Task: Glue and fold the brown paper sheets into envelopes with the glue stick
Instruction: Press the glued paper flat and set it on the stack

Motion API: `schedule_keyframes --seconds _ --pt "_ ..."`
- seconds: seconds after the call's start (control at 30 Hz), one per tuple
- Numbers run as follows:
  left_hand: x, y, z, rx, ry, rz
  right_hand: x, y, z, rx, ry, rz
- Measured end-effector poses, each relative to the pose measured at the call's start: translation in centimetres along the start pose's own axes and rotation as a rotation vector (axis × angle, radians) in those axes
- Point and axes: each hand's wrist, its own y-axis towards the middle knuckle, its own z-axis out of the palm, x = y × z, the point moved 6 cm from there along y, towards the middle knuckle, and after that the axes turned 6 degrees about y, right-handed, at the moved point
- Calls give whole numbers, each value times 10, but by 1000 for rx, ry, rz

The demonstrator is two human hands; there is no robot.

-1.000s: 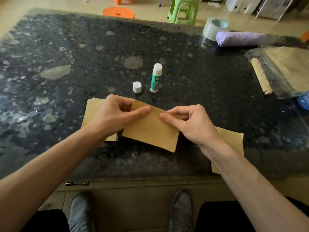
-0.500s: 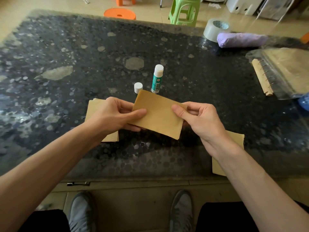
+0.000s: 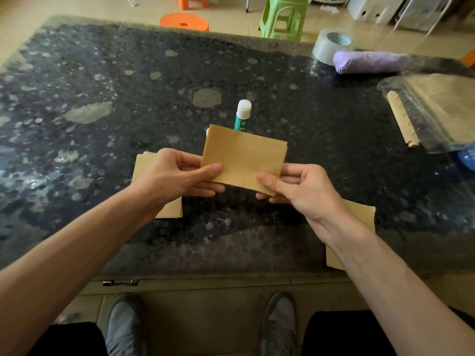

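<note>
Nearest, at 6 o'clock, a pair of grey fabric shoes [image 3: 123,327] rests on the floor below the front edge of the dark, speckled stone-patterned table [image 3: 102,73]; just above that edge, at 4 o'clock from the work, a flat stack of plain brown paper [image 3: 359,219] lies partly under the right forearm; a second flat stack of brown paper [image 3: 169,210] lies at 8 o'clock, partly under the left wrist.

Held up above the table between them is the folded brown paper sheet [image 3: 244,160], a matte, crisp-edged rectangle tilted slightly; the left hand [image 3: 174,178] pinches its lower left edge, thumb flat on the face and fingers curled behind; the right hand [image 3: 303,188] pinches its lower right corner the same way, thumb on top, fingers bent underneath.

Just behind the sheet at 12 o'clock the uncapped green-and-white plastic glue stick [image 3: 243,116] stands upright, its base hidden; a sliver of its small white cap [image 3: 207,132] shows at 11 o'clock.

Farther off at 2 o'clock lie a crinkled clear plastic bag over a spiral-bound pad [image 3: 437,111], a soft lilac rolled bundle [image 3: 372,62] and a grey tape roll [image 3: 331,44]; beyond the table stand a round orange plastic stool [image 3: 183,21] and a green plastic stool [image 3: 282,16].
</note>
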Motion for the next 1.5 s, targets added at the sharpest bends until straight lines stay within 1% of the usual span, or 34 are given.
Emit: schedule_keyframes --seconds 0.13,0.2,0.3,0.37,0.43,0.53,0.63,0.7,0.77,0.87,1.0,1.07,1.13,1.2,1.27,1.3,1.4,1.5 --pt "1 3 1 -5 20 26 1 0 -1 18 -18 -10" --pt "-1 6 4 8 124 58 5 1 -6 11 -43 -70" --pt "-8 9 20 122 354 158 20 -2 -17 -16 -235 -240" --pt "-13 11 34 192 415 217 25 -10 -18 24 -344 -285" --pt "-21 13 48 222 433 264 21 -18 -24 43 -359 -259" --pt "-32 17 70 213 377 313 16 -27 -46 -15 -292 -183" --pt "-39 26 91 175 282 303 12 -39 -82 -176 -182 -65" --pt "-41 30 106 180 302 314 7 -49 -109 -279 -129 -10" --pt "-39 33 120 203 328 324 -1 -59 -132 -354 -131 35" --pt "-31 34 140 245 379 309 -13 -75 -155 -413 -206 112" --pt "-27 32 161 291 411 297 -22 -87 -166 -403 -257 159" --pt "-27 31 170 291 439 320 -21 -88 -167 -395 -275 159" --pt "-28 31 175 255 478 368 -21 -87 -165 -391 -340 163" --pt "-29 32 179 211 565 423 -19 -85 -167 -434 -530 152" --pt "-27 30 184 190 710 470 -15 -84 -171 -501 -726 126" --pt "-25 29 186 177 786 490 -14 -83 -172 -517 -786 113" --pt "-19 26 192 109 942 531 -17 -79 -173 -487 -839 124" --pt "-14 26 199 64 1060 517 -20 -75 -166 -436 -846 134"
